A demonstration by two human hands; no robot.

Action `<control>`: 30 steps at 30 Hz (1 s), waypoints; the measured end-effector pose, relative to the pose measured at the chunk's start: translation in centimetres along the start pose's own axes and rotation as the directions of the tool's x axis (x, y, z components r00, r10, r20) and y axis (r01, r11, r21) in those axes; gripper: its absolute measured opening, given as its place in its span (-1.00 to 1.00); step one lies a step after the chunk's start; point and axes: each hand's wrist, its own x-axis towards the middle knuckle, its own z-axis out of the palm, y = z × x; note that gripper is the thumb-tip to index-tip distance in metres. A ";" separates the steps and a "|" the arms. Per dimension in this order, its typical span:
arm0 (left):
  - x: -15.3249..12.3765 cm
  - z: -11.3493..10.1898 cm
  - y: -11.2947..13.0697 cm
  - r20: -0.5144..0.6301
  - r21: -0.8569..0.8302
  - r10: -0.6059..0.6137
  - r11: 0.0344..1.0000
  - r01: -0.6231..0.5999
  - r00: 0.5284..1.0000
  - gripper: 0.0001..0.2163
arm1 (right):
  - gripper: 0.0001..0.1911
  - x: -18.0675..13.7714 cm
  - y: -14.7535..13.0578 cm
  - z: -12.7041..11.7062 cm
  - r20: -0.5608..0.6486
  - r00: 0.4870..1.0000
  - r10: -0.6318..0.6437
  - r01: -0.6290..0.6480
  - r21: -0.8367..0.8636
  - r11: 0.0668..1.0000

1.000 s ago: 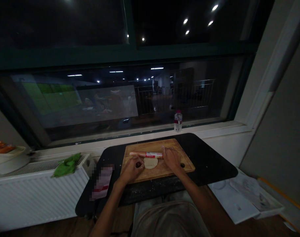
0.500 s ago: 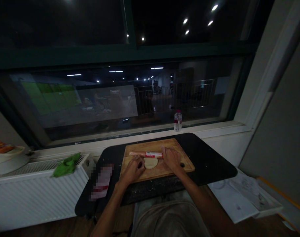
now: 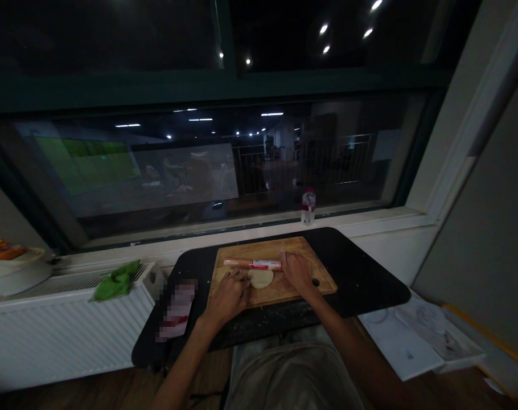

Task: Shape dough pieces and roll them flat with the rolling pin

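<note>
A round flattened piece of dough [image 3: 261, 278] lies on the wooden cutting board [image 3: 280, 295]. Just behind it, across the board, is a slim rolling pin [image 3: 239, 263] with a red and white label. My right hand [image 3: 297, 270] is closed over the pin's right end, hiding it. At the dough's left edge is my left hand [image 3: 230, 293], its fingers bent and closed on that edge; the fingertips are partly hidden.
The board rests on a black folding table [image 3: 357, 279]. A phone-like flat item [image 3: 177, 310], blurred out, lies at left. A bottle [image 3: 308, 208] stands on the windowsill. A green cloth [image 3: 116, 282] and a white bowl [image 3: 15, 276] sit on the radiator [image 3: 71, 336]. Papers [image 3: 404, 336] lie at lower right.
My left hand has turned so its back faces up more, and the gap between thumb and finger no longer shows. My right hand and the rolling pin are nearly unchanged.
</note>
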 end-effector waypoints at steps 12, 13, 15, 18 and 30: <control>-0.1 -1.0 0.9 -0.010 -0.016 -0.043 0.999 0.043 0.999 -0.79 | -0.38 0.0 0.0 -0.3 0.026 1.000 0.001 -0.001 0.009 1.000; -0.1 -0.9 0.3 -0.028 -0.060 -0.068 0.996 0.066 0.997 -0.78 | -0.40 0.0 0.0 -0.4 0.029 1.000 -0.004 0.003 0.016 1.000; 0.2 -1.1 -0.8 -0.120 -0.087 -0.147 0.987 0.138 0.982 -0.75 | -0.42 0.0 -0.1 -0.5 0.035 0.999 -0.004 0.003 0.023 1.000; 1.5 -1.7 -2.2 -0.274 -0.009 -0.226 0.972 0.233 0.935 -0.75 | -0.49 0.0 -0.1 -0.7 0.046 0.999 0.007 -0.008 0.030 1.000; 6.2 -1.6 -3.7 0.030 0.196 -0.248 0.951 0.238 0.968 -0.61 | -0.51 2.3 0.8 -2.8 0.137 0.949 -0.285 0.282 0.036 0.959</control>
